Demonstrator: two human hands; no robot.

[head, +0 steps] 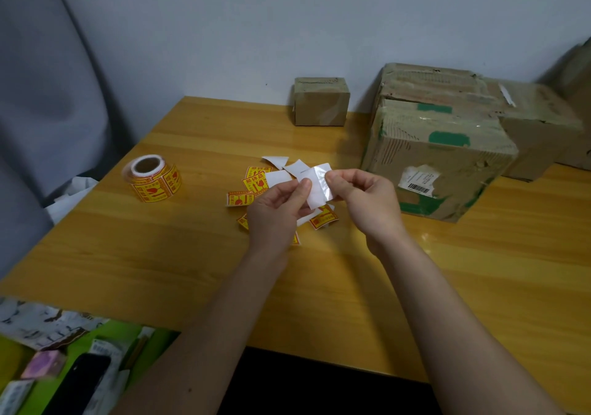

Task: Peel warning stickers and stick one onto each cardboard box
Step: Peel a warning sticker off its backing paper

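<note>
Words and signs on the stickers and the big box

The sticker roll (153, 178) is yellow with red Chinese words, too small to read. The loose stickers (255, 183) on the table look the same, and the top one shows big red letters like 易碎品 with a red glass picture under them. The big cardboard box (438, 159) has a torn white label (419, 180) with a black barcode and tiny print that cannot be read.
</note>
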